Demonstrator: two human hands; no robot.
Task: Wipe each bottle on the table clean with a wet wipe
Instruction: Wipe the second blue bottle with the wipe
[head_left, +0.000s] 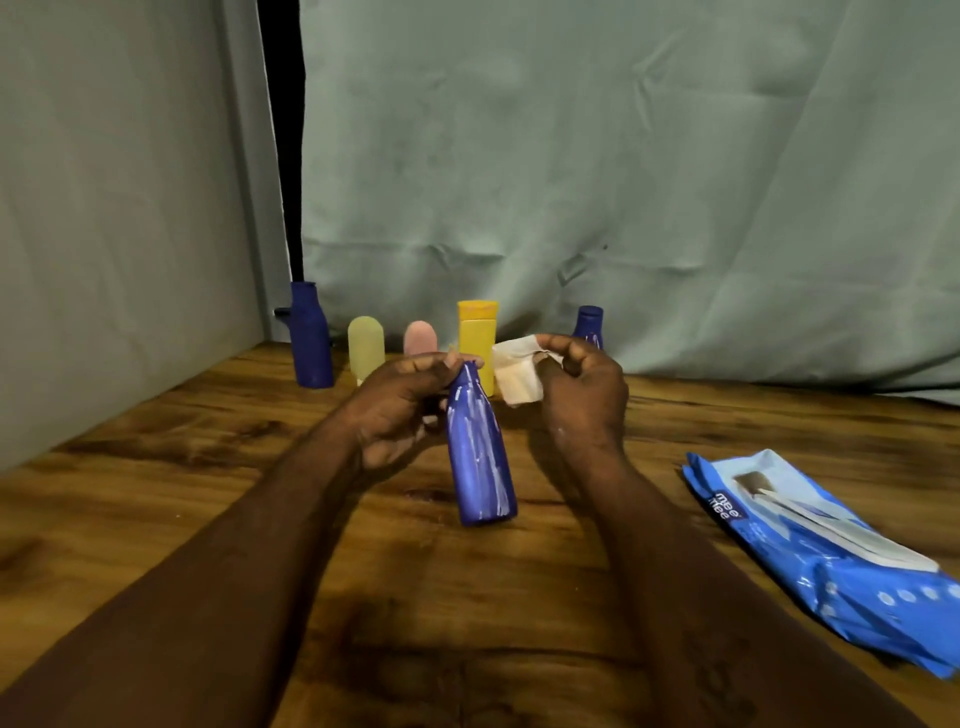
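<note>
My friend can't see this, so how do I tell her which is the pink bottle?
Find the row of bottles at the back of the wooden table, against the green cloth. The pink bottle stands in the middle, between a pale yellow bottle and a taller bright yellow bottle. It is the only pink one, short with a rounded top.

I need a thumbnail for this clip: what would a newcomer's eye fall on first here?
First the glossy blue bottle at centre, which the left hand holds by its top, and the white wet wipe pinched in the right hand just beside it. Next comes the bright blue wipes pack lying on the wooden table at the right. Last is the row of five bottles standing at the back, before the grey-green cloth.
</note>
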